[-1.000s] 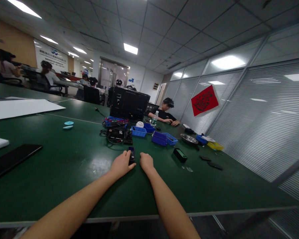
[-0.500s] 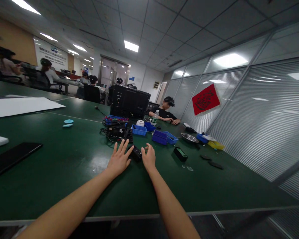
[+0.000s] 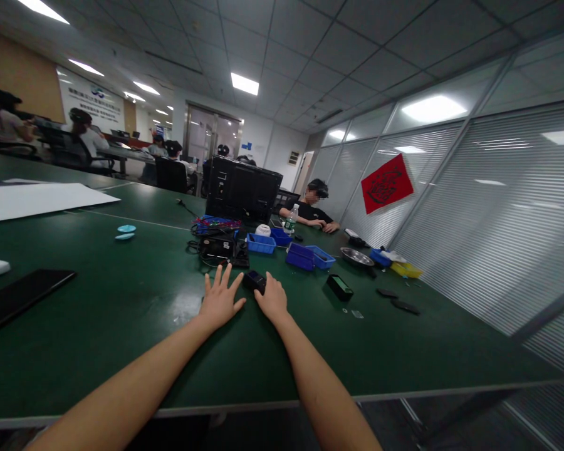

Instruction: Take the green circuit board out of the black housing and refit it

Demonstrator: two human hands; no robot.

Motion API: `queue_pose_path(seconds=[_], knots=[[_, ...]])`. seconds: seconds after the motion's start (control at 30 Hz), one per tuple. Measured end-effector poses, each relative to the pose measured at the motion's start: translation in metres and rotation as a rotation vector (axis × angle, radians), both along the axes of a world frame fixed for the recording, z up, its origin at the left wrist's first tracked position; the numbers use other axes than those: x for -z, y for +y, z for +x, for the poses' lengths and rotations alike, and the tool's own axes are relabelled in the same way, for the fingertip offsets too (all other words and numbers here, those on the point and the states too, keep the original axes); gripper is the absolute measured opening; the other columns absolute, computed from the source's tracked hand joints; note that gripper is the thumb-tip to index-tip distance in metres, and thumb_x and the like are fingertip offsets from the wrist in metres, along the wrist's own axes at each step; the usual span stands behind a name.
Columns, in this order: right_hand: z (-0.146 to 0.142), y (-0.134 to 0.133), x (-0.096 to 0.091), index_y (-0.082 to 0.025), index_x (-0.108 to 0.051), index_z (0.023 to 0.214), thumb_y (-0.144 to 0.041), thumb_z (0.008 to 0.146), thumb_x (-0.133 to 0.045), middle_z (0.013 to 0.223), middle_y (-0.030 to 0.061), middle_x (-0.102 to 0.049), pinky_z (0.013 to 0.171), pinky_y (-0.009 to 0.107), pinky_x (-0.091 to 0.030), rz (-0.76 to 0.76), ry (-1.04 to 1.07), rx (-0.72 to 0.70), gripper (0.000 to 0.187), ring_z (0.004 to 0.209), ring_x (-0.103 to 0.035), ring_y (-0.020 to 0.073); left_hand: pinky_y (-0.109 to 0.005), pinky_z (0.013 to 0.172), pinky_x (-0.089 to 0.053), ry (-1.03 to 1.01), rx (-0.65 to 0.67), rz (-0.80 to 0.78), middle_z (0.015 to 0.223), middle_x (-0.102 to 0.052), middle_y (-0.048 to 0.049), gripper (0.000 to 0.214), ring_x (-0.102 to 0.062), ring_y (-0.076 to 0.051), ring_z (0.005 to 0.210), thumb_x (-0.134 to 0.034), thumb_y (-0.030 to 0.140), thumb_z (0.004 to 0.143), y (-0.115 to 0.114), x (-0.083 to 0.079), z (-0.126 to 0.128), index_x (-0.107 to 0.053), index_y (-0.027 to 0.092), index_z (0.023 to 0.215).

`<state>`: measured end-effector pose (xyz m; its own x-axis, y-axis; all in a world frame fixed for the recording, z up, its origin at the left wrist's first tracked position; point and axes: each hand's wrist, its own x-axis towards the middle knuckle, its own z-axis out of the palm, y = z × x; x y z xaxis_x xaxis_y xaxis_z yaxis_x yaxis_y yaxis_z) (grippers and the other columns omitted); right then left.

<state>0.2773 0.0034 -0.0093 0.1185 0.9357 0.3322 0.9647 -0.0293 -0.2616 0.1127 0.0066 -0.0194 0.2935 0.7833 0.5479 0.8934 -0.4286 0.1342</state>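
My left hand (image 3: 220,297) lies flat on the green table (image 3: 122,313) with its fingers spread, holding nothing. Just right of it, my right hand (image 3: 273,299) is curled over the near end of a small black device (image 3: 254,279), fingers closed on it. The device lies on the table between the two hands, its far end showing. Beyond them sit a black gadget with cables (image 3: 219,249) and blue trays (image 3: 261,243).
A black phone (image 3: 21,293) lies at the left. More blue trays (image 3: 310,257), a metal bowl (image 3: 356,255), a black box (image 3: 339,287) and a yellow tray (image 3: 407,269) sit to the right. A big black case (image 3: 242,190) stands behind. A person sits at the far end.
My left hand let go of the black device and spread flat. The device turned sideways and my right hand closed over it.
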Motion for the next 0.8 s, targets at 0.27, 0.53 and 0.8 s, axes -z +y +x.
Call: queue_pose_path(seconds=[0.27,0.53,0.8], knots=[[0.039,-0.001,-0.016,-0.012,-0.026,0.132,-0.041,0.076,-0.048,0.118,0.0192,-0.045,0.079,0.037,-0.040,-0.158,0.040,0.297,0.067,0.106,-0.046,0.0276,-0.039,0.095,-0.032,-0.207,-0.178,-0.274,0.126,-0.044,-0.0127,0.045,-0.039,-0.027,0.117,-0.045,0.041,0.076,0.022,0.001,-0.019,-0.053,0.019,0.115],[0.045,0.002,-0.010,-0.011,-0.028,0.129,-0.043,0.075,-0.046,0.117,0.0202,-0.045,0.078,0.039,-0.041,-0.181,-0.006,0.292,0.066,0.106,-0.046,0.0291,-0.036,0.091,-0.035,-0.231,-0.142,-0.297,0.117,-0.049,-0.0089,0.037,-0.045,-0.025,0.108,-0.046,0.039,0.075,0.025,0.002,-0.020,-0.058,0.022,0.107],[0.037,-0.004,-0.018,-0.012,-0.020,0.134,-0.042,0.078,-0.043,0.114,0.0198,-0.046,0.073,0.039,-0.042,-0.213,-0.001,0.266,0.068,0.097,-0.052,0.0281,-0.035,0.088,-0.036,-0.235,-0.106,-0.304,0.114,-0.051,-0.0082,0.035,-0.047,-0.024,0.103,-0.045,0.037,0.076,0.026,0.003,-0.021,-0.059,0.022,0.104]])
